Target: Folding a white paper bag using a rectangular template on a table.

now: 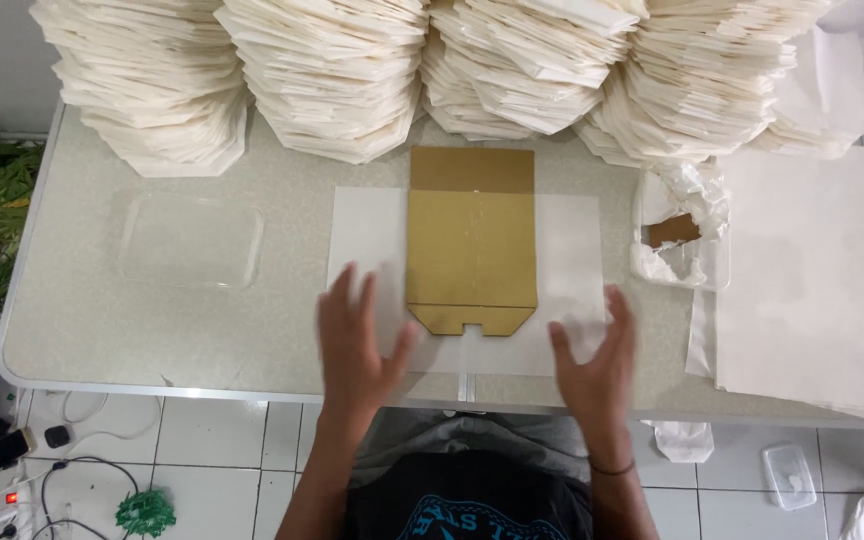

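Hovering open, fingers spread: left hand (357, 340) and right hand (597, 355) flank cardboard template (471, 240); white sheet (367, 235) under template, paper stacks (332, 75) beyond it.

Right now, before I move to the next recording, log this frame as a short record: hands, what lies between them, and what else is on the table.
left hand: open, fingers spread, over the white sheet, holding nothing
right hand: open, at the sheet's near right corner
template: brown cardboard, flat on the sheet's middle
stacks: folded white paper piled along the far edge
tray: clear plastic, left side of the table
loose paper: pile of white sheets at right
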